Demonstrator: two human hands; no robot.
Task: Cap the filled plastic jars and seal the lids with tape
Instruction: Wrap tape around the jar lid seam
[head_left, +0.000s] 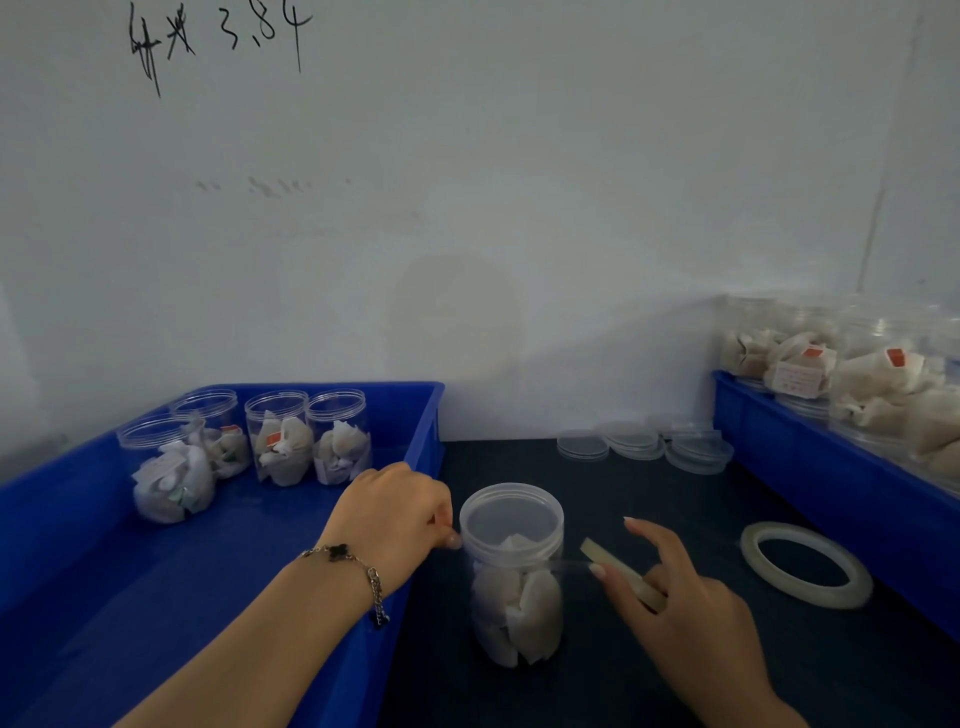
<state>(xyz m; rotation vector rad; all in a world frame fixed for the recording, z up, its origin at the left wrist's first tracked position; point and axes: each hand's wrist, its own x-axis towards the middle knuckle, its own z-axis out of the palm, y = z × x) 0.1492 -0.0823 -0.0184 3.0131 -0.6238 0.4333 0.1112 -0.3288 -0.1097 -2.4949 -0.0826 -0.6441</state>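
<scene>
One capped jar being taped, centre of dark surface (649, 670).
Left hand (397, 512) fingers pinching at clear round jar (514, 577); right hand (685, 603) fingers gripping tape roll (623, 571); four uncapped jars (249, 447) at 10 o'clock; spare tape ring (808, 564) at 3 o'clock.

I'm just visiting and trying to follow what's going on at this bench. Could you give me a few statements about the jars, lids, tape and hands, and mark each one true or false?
1. The jar between the hands has its lid on. True.
2. The right hand holds a roll of tape. True.
3. The four jars in the left blue tray are all capped. False: they stand open, without lids.
4. The spare lids lie inside the left tray. False: they are stacked on the dark table near the wall.
5. A second tape roll lies flat on the table. True.
6. The left hand is far from the jar. False: its fingertips are at the lid's edge.
</scene>
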